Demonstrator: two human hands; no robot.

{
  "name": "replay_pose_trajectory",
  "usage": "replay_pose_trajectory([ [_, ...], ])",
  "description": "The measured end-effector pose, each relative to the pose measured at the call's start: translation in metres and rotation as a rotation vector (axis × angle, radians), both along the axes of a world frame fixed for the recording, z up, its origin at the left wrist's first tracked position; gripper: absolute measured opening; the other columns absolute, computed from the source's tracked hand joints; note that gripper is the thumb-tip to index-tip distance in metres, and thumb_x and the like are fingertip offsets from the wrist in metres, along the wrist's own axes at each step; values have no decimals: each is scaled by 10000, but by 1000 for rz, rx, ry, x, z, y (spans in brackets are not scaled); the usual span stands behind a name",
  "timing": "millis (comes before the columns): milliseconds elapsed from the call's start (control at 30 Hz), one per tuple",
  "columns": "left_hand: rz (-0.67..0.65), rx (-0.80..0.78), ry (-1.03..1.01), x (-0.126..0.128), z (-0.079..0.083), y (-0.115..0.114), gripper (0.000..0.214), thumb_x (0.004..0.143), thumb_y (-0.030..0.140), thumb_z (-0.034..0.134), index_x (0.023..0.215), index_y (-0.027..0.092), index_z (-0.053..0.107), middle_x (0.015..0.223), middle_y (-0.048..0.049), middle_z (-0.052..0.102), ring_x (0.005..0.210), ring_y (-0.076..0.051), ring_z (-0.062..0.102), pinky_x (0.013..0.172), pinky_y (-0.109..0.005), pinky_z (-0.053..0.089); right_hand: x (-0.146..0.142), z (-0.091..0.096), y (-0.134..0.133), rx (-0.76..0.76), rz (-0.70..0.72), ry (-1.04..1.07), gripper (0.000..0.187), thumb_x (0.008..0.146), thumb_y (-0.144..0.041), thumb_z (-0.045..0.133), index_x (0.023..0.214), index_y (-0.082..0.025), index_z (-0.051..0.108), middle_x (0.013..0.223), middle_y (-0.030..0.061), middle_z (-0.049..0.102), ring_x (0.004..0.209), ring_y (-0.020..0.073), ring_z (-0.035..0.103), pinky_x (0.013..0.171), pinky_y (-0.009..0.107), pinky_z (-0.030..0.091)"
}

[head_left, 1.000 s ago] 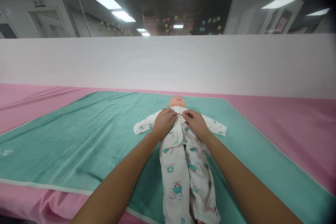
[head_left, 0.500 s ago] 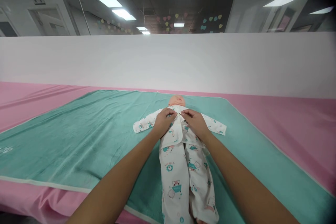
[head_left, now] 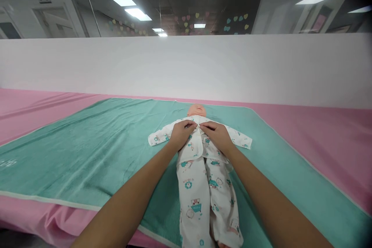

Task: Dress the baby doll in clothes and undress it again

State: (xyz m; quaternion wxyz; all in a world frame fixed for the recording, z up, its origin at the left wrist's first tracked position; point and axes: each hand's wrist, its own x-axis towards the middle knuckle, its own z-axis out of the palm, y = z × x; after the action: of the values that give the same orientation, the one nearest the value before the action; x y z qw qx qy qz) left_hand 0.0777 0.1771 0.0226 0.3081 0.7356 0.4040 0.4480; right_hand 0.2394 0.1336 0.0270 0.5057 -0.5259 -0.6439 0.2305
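A baby doll [head_left: 196,109] lies on its back on a teal towel [head_left: 95,151], head away from me. It wears a white printed top and trousers [head_left: 207,197]. My left hand [head_left: 180,135] rests on the doll's chest, fingers curled and pinching the left edge of the top near the collar. My right hand [head_left: 216,135] pinches the opposite edge of the top, fingertips almost meeting the left hand's at the neckline. Both sleeves lie spread out to the sides.
The towel covers a pink sheet [head_left: 325,135] over the surface, which drops off at the near left. A low white partition [head_left: 186,68] runs across behind it. Beyond are ceiling lights and heart decorations.
The hands stay pinched at the top's neckline, shifting only slightly; the view has tilted a little.
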Motion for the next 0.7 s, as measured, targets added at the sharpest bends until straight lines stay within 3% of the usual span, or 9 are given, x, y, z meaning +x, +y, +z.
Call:
replay_pose_trajectory([
  [300, 79, 49, 30, 7, 2, -4, 115, 767, 251, 579, 848, 201, 644, 770, 4, 621, 758, -140, 558, 726, -251, 426, 2, -5, 4, 32, -18, -20, 223, 794, -402, 565, 869, -257, 718, 924, -8, 679, 887, 171, 591, 798, 285, 432],
  [567, -11, -77, -107, 4, 2, -2, 114, 759, 266, 580, 808, 179, 636, 791, -17, 652, 768, -149, 588, 698, -252, 446, 5, -5, 7, 45, 40, 13, 257, 767, -427, 586, 861, -232, 725, 954, 18, 672, 912, 192, 584, 837, 306, 430],
  [700, -34, -137, -150, 5, 4, -3, 120, 748, 264, 595, 806, 167, 636, 758, -18, 644, 728, -144, 583, 662, -246, 441, 10, -5, 8, -41, 4, 12, 329, 760, -495, 580, 856, -219, 731, 774, 14, 657, 745, 168, 560, 710, 284, 427],
])
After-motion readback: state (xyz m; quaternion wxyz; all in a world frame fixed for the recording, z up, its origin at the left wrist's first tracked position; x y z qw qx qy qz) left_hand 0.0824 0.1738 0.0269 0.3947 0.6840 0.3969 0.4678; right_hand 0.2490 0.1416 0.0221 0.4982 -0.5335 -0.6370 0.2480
